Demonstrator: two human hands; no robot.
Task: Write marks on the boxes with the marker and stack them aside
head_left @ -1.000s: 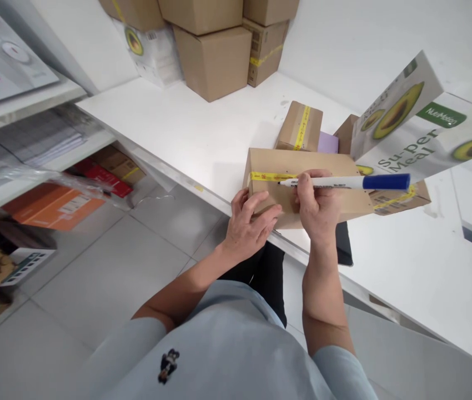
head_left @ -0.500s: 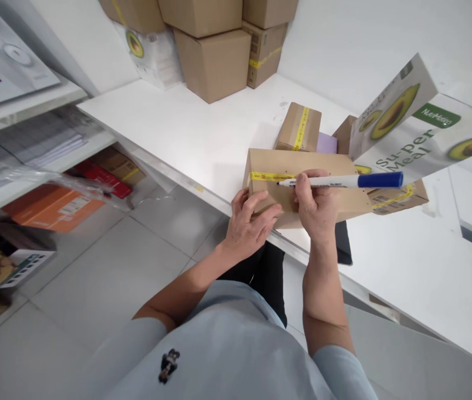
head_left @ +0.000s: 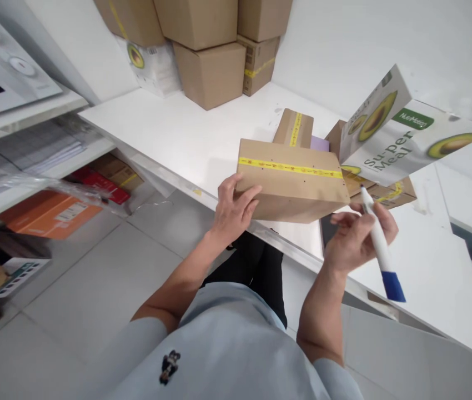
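A taped cardboard box [head_left: 294, 191] lies along the table's near edge, yellow printed tape running across its upper face. My left hand [head_left: 236, 208] grips its left end, fingers curved over the near face; the thumb is hidden. Beyond the box's right end, my right hand [head_left: 358, 236] is closed around a white marker [head_left: 380, 236]. The marker's dark tip points away from me and its blue cap sits on the back end. Partly covered by the right hand, a dark flat object [head_left: 327, 226] lies on the table.
Behind are a smaller taped box [head_left: 294, 128], a lilac item [head_left: 320, 144] and an open avocado-printed carton [head_left: 411, 139]. Another taped box [head_left: 405, 191] lies right. Stacked cartons [head_left: 211, 72] stand at the back of the white table [head_left: 169, 128]. Shelves [head_left: 40, 158] with a microwave [head_left: 6, 61] are left.
My right hand has lifted off the box's top and moved right, turning the marker so its tip points away. The box has swung slightly, its tape now uncovered. My left hand stays at its left end.
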